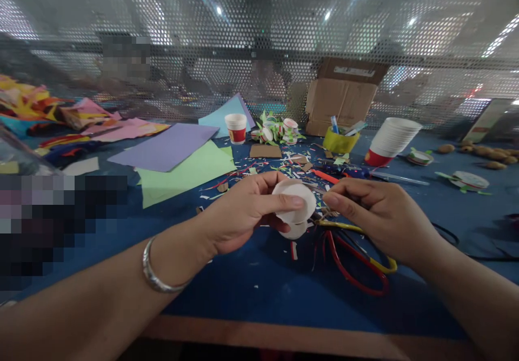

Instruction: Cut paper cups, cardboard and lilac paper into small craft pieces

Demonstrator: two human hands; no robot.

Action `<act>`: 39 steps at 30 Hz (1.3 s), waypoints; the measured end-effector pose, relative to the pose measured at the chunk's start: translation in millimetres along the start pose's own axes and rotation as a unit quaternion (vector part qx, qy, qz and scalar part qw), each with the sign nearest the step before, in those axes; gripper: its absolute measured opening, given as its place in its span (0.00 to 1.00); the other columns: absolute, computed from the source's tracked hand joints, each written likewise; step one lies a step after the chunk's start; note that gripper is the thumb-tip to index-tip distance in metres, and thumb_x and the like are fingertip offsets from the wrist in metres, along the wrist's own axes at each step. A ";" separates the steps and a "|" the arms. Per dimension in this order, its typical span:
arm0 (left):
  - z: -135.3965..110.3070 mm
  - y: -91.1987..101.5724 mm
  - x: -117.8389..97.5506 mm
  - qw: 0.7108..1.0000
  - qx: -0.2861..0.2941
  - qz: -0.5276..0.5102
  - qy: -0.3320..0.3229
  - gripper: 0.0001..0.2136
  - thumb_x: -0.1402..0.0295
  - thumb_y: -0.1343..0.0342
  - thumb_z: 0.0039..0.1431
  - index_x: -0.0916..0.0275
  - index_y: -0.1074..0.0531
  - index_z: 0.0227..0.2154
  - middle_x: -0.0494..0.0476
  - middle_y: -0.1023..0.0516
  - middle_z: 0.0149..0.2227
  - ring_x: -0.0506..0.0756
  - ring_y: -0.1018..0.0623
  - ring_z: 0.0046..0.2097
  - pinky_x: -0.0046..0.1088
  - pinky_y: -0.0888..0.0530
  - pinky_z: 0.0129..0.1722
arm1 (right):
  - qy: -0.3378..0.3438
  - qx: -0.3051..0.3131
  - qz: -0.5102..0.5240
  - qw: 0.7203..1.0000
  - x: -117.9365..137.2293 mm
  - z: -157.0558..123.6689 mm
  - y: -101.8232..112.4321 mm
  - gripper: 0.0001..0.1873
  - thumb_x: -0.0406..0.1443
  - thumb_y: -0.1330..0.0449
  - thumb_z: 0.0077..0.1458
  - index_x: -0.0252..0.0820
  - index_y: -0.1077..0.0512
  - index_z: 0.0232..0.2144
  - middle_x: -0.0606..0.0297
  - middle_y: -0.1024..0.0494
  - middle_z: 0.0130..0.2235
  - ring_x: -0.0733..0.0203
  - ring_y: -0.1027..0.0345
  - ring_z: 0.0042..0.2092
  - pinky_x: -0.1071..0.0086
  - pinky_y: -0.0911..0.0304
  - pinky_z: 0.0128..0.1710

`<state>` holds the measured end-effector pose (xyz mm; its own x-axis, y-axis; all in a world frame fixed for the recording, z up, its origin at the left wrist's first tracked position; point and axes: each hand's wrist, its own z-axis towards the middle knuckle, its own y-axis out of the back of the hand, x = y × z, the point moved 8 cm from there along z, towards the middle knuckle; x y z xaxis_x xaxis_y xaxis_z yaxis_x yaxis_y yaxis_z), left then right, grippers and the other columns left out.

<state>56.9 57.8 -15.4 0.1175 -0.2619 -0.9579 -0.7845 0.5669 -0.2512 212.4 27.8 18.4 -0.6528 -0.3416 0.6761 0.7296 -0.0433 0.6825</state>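
My left hand (259,201), with a silver bangle at its wrist, holds a small white paper disc (298,201) between thumb and fingers, over the table. Another rounded white piece (294,231) shows just below the disc. My right hand (371,207) is closed in a pinch to the right of the disc, its fingertips close to the disc's edge. What it pinches, if anything, is too small to make out. Under the right hand lie red and yellow loops (357,274) that look like scissor handles.
Paper scraps (279,166) litter the blue table (227,296). Purple paper (166,145) and green paper (190,172) lie left. Behind are a paper cup (235,128), a yellow pen holder (340,142), stacked cups (393,139) and a cardboard box (343,99). Small cup-paper crafts (468,180) lie right.
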 end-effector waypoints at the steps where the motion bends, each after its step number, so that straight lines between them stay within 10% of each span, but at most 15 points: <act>1: 0.0 0.6 -0.1 1.000 0.000 -0.001 0.000 0.09 0.71 0.32 0.54 0.65 0.28 0.33 0.51 0.23 0.31 0.47 0.24 0.31 0.19 0.26 0.26 | -0.006 0.002 0.006 1.000 -1.9 0.8 -0.6 0.25 0.55 0.45 0.63 0.43 0.24 0.27 0.65 0.24 0.27 0.63 0.35 0.29 0.71 0.43 0.26; 22: -3.0 -2.2 -3.5 1.000 0.006 0.001 -0.020 0.08 0.70 0.35 0.57 0.64 0.29 0.35 0.52 0.21 0.31 0.53 0.17 0.32 0.21 0.23 0.26 | -0.109 -0.023 0.381 0.918 -23.5 -0.9 -20.9 0.23 0.53 0.37 0.59 0.39 0.28 0.28 0.77 0.49 0.20 0.72 0.63 0.22 0.75 0.66 0.18; 31: -1.9 -13.2 3.9 0.998 0.027 0.062 0.005 0.07 0.72 0.38 0.57 0.67 0.27 0.38 0.54 0.22 0.30 0.48 0.22 0.26 0.18 0.26 0.22 | -0.108 -0.012 0.346 0.932 -17.8 -1.3 -24.3 0.12 0.41 0.27 0.49 0.42 0.22 0.32 0.68 0.24 0.30 0.68 0.36 0.30 0.76 0.39 0.29; 39: -1.4 -11.4 4.7 1.000 0.014 0.020 0.006 0.04 0.73 0.37 0.54 0.66 0.25 0.32 0.50 0.25 0.26 0.44 0.28 0.24 0.17 0.33 0.22 | -0.076 -0.039 0.254 0.964 -11.8 -2.5 -15.9 0.08 0.39 0.30 0.52 0.42 0.22 0.32 0.70 0.25 0.28 0.68 0.35 0.28 0.77 0.39 0.28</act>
<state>65.6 49.0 -16.8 0.0792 -0.2482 -0.9655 -0.7706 0.5991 -0.2172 209.1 30.2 -1.1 -0.2257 -0.1969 0.9541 0.9719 0.0216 0.2344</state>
